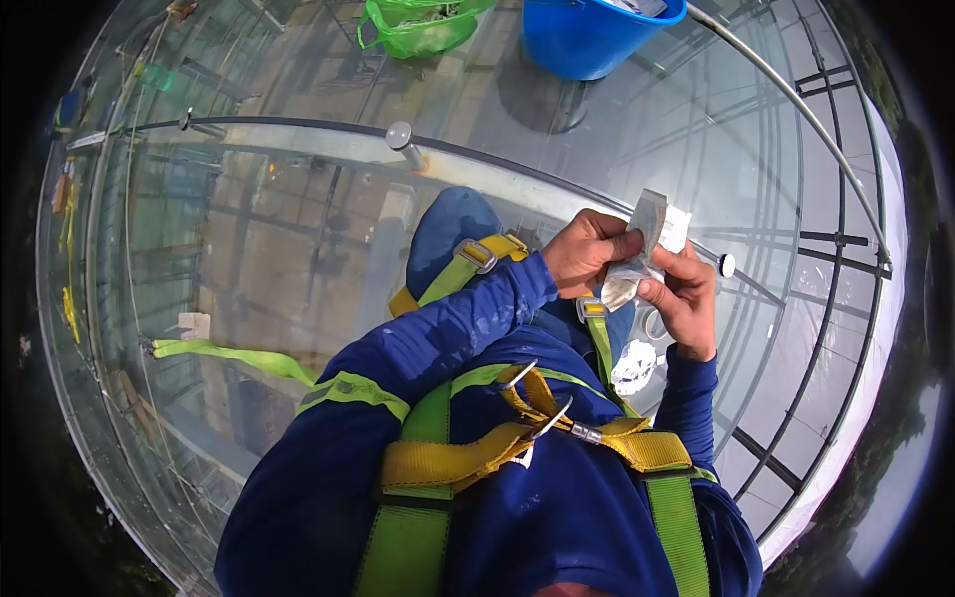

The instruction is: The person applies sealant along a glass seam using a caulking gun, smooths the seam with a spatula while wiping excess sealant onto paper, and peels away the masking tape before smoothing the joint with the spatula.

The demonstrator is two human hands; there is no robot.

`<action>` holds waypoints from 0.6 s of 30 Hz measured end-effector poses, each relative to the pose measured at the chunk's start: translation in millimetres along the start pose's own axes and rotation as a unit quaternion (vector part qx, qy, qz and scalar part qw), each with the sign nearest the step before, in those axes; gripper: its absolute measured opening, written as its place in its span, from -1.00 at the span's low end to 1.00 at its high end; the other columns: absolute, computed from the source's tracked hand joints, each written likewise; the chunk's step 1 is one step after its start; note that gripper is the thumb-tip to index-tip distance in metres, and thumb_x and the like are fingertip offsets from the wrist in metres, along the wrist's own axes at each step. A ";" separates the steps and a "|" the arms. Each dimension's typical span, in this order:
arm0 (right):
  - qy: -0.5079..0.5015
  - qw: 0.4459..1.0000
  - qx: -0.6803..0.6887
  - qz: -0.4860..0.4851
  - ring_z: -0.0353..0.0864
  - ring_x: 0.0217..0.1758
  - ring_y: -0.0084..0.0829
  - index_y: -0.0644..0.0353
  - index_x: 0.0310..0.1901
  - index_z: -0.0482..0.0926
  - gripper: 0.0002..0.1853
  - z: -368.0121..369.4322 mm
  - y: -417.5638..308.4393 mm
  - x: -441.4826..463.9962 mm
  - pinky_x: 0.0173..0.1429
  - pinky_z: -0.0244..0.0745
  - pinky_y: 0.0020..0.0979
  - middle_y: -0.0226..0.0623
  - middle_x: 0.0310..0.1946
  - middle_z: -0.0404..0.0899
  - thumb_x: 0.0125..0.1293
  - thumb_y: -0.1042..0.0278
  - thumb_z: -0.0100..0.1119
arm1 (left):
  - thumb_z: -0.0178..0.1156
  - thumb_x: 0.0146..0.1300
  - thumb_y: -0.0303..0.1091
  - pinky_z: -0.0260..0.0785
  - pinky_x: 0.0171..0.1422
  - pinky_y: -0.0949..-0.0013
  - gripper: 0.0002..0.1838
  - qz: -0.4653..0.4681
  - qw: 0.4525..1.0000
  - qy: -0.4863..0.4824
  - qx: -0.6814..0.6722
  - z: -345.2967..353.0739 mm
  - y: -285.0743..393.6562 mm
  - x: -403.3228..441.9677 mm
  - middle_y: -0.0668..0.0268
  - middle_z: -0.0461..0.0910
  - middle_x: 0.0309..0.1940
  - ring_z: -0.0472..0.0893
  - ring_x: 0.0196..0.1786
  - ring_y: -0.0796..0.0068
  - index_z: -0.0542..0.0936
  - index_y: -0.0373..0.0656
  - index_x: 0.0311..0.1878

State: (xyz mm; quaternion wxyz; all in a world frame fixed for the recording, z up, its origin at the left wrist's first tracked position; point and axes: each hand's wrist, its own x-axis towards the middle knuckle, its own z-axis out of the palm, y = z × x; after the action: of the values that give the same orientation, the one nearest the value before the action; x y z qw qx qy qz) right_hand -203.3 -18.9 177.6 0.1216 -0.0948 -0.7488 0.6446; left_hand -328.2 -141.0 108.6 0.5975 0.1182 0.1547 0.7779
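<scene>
In front of my lap, both hands are closed on a folded piece of printed paper [650, 221] that looks like newspaper. My left hand [589, 253] pinches its left side between thumb and fingers. Thumb and fingers of my right hand [684, 298] grip its lower right part. One strip of the paper stands up above the fingers, and a whiter flap sticks out to the right. A white patch [634, 366] shows below my right hand, beside my leg; what it is I cannot tell.
Glass panels with metal fittings [403, 145] lie beneath me. A blue bucket [597, 40] with paper in it and a green plastic bag [423, 28] stand ahead. A curved metal rail [796, 99] runs along the right. A green strap [239, 356] trails left from my harness [468, 448].
</scene>
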 end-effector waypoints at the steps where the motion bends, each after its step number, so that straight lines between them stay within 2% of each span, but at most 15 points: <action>1: 0.040 0.992 -0.117 -0.030 0.53 0.15 -0.28 0.24 0.04 0.66 -0.61 5.0 -0.3 -19.0 0.16 0.42 -0.33 -0.12 0.09 0.53 0.14 0.49 0.43 | 0.18 0.40 -0.33 0.63 -0.10 0.35 -0.77 0.000 1.000 0.008 0.005 4.2 -14.9 -6.0 0.24 0.69 -0.23 0.68 -0.21 0.48 0.66 -0.33 -0.09; 2: 0.084 0.967 -0.233 -0.062 0.58 0.09 -0.27 0.24 0.00 0.67 -0.66 8.5 -0.9 -33.7 0.07 0.49 -0.35 -0.10 0.04 0.55 0.15 0.51 0.42 | 0.14 0.42 -0.35 0.65 -0.06 0.30 -0.77 -0.009 1.000 0.018 -0.011 6.7 -26.8 -12.5 0.22 0.68 -0.20 0.69 -0.18 0.46 0.63 -0.33 -0.05; 3: 0.145 0.929 -0.320 -0.117 0.64 -0.08 -0.34 0.23 0.00 0.66 -0.65 16.6 -3.0 -42.6 -0.07 0.51 -0.41 -0.14 -0.09 0.62 0.14 0.53 0.40 | 0.11 0.44 -0.36 0.66 -0.03 0.25 -0.76 -0.019 0.999 0.027 -0.024 11.7 -34.4 -16.7 0.20 0.67 -0.17 0.69 -0.15 0.43 0.60 -0.34 -0.02; 5: 0.203 0.926 -0.297 -0.118 0.64 -0.23 -0.45 0.22 0.03 0.65 -0.62 24.7 -1.4 -55.9 -0.13 0.51 -0.46 -0.24 -0.26 0.65 0.13 0.60 0.36 | 0.12 0.43 -0.37 0.68 -0.05 0.24 -0.75 -0.036 0.998 0.052 0.018 15.3 -49.7 -20.2 0.22 0.66 -0.16 0.69 -0.14 0.45 0.58 -0.33 0.03; 7: 0.267 0.935 -0.231 -0.028 0.63 -0.27 -0.50 0.23 0.04 0.64 -0.61 37.3 -12.6 -66.0 -0.13 0.50 -0.49 -0.28 -0.31 0.66 0.13 0.65 0.31 | 0.12 0.43 -0.37 0.68 -0.05 0.24 -0.73 -0.050 0.992 0.054 0.105 29.5 -47.0 -23.8 0.22 0.65 -0.14 0.69 -0.13 0.45 0.56 -0.33 0.08; 8: 0.300 0.934 -0.195 0.017 0.63 -0.29 -0.52 0.24 0.04 0.64 -0.60 39.6 -16.3 -71.8 -0.14 0.50 -0.50 -0.30 -0.34 0.66 0.12 0.67 0.28 | 0.10 0.43 -0.38 0.66 0.02 0.23 -0.67 -0.019 0.989 0.068 0.131 41.5 -51.9 -27.0 0.19 0.63 -0.06 0.68 -0.09 0.42 0.52 -0.34 0.17; 9: 0.261 0.930 -0.258 -0.002 0.63 -0.27 -0.56 0.29 -0.02 0.64 -0.66 27.9 -0.2 -83.5 -0.13 0.50 -0.52 -0.26 -0.30 0.66 0.12 0.70 0.22 | 0.10 0.43 -0.38 0.64 0.05 0.24 -0.65 -0.045 0.991 0.040 0.123 40.8 -54.6 -28.5 0.19 0.62 -0.03 0.67 -0.07 0.42 0.50 -0.34 0.19; 11: 0.297 0.924 -0.230 -0.070 0.60 -0.33 -0.59 0.31 -0.09 0.63 -0.73 13.3 26.4 -103.4 -0.19 0.49 -0.54 -0.30 -0.29 0.66 0.14 0.71 0.19 | 0.10 0.44 -0.38 0.61 0.12 0.25 -0.62 -0.102 0.990 -0.015 0.101 35.1 -58.7 -33.0 0.19 0.60 0.02 0.66 -0.05 0.41 0.47 -0.33 0.25; 12: 0.319 0.927 -0.193 -0.049 0.59 -0.35 -0.59 0.32 -0.13 0.63 -0.76 12.4 23.7 -110.2 -0.20 0.49 -0.54 -0.33 -0.31 0.66 0.16 0.71 0.19 | 0.14 0.42 -0.38 0.56 0.20 0.29 -0.61 -0.149 0.988 -0.041 0.018 36.4 -57.6 -35.0 0.18 0.58 0.06 0.66 -0.03 0.40 0.47 -0.31 0.26; 15: 0.374 0.921 -0.110 0.006 0.57 -0.38 -0.61 0.35 -0.20 0.62 -0.86 18.9 18.7 -129.0 -0.26 0.47 -0.55 -0.39 -0.37 0.64 0.20 0.69 0.19 | 0.17 0.40 -0.39 0.54 0.20 0.30 -0.60 -0.103 0.953 -0.128 0.255 42.5 -70.4 -37.7 0.17 0.61 0.01 0.66 -0.04 0.41 0.47 -0.29 0.26; 16: 0.387 0.916 -0.106 0.020 0.57 -0.39 -0.62 0.35 -0.22 0.62 -0.89 20.4 21.1 -136.1 -0.28 0.46 -0.55 -0.41 -0.39 0.63 0.22 0.67 0.20 | 0.19 0.39 -0.40 0.60 0.03 0.36 -0.66 -0.076 0.917 -0.134 0.367 48.3 -68.0 -39.9 0.15 0.65 -0.12 0.69 -0.15 0.42 0.54 -0.32 0.17; 17: 0.399 0.911 -0.102 0.033 0.56 -0.39 -0.62 0.35 -0.23 0.62 -0.92 22.3 22.2 -141.9 -0.30 0.45 -0.56 -0.43 -0.41 0.63 0.24 0.66 0.21 | 0.20 0.39 -0.40 0.60 -0.05 0.38 -0.68 -0.084 0.929 -0.104 0.346 49.6 -73.5 -40.7 0.16 0.66 -0.17 0.69 -0.19 0.43 0.56 -0.33 0.14; 18: 0.412 0.904 -0.062 0.092 0.54 -0.41 -0.64 0.33 -0.26 0.62 -0.96 26.8 16.3 -146.7 -0.34 0.42 -0.57 -0.43 -0.47 0.62 0.26 0.59 0.27 | 0.20 0.38 -0.40 0.61 -0.13 0.41 -0.70 -0.091 0.938 -0.073 0.326 50.7 -79.3 -41.1 0.17 0.67 -0.22 0.70 -0.23 0.44 0.58 -0.33 0.10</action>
State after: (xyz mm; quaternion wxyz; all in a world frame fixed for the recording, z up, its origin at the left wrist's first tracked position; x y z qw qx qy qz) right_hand -71.9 -85.5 149.0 0.3530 -0.4279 -0.6587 0.5084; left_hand -228.1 -156.8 125.3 0.6043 0.3485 0.3655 0.6162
